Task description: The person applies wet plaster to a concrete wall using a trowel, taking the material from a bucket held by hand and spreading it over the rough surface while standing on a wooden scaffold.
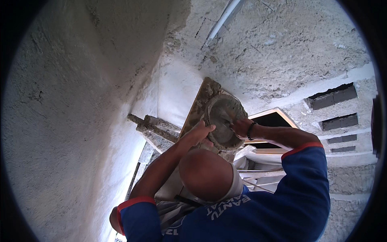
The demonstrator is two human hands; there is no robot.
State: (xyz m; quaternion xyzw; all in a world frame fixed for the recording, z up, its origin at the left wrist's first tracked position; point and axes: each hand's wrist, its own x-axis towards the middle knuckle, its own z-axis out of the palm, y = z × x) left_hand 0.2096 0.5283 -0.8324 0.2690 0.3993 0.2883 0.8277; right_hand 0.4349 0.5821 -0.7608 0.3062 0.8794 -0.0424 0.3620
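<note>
A round, shallow basin (222, 133) with a thick, mortar-crusted rim is tilted so its grey inside shows. My left hand (200, 133) grips its left rim, the thumb over the edge. Inside the right part of the basin is my right hand (241, 128), its wrist in a dark beaded bracelet. The right fingers are curled closed, and what they hold is not visible. A wet grey smear lies in the basin's hollow. Behind it leans a mortar-stained wooden board (197, 105). Both my arms wear blue sleeves with red hems.
A rounded smooth shape (206, 174) with a pale band covers the space below the basin. A rough plaster wall (60, 121) rises at left. Crusted wooden bars (155, 128) stick out there. At right are a wood-framed opening (278, 115) and vent slots (333, 98). A white tube (223, 22) runs above.
</note>
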